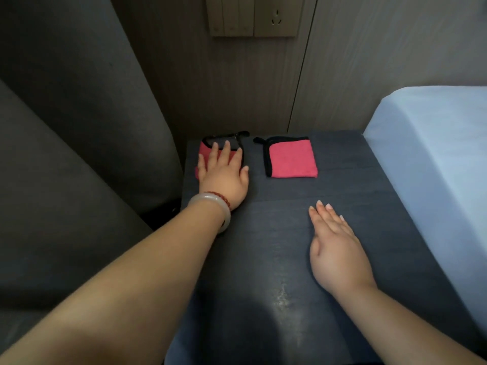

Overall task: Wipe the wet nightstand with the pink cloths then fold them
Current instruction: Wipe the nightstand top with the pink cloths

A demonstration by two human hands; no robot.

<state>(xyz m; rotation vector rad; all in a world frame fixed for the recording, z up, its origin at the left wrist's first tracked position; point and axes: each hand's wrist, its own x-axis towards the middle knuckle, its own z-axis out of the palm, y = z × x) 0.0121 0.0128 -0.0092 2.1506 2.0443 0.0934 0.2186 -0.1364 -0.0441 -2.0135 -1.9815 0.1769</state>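
Left arm's stretched way out, left hand lying flat, palm down, fingers spread and pointing away from the body. There's a pale bangle and a thin red bead bracelet on that wrist. Right hand sits closer in, also open and palm down, fingers held together, thumb tucked alongside. Both forearms are bare.

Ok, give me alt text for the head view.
Left hand lies flat on one folded pink cloth on a dark nightstand; a second folded cloth lies beside it. Right hand rests open nearer the camera.
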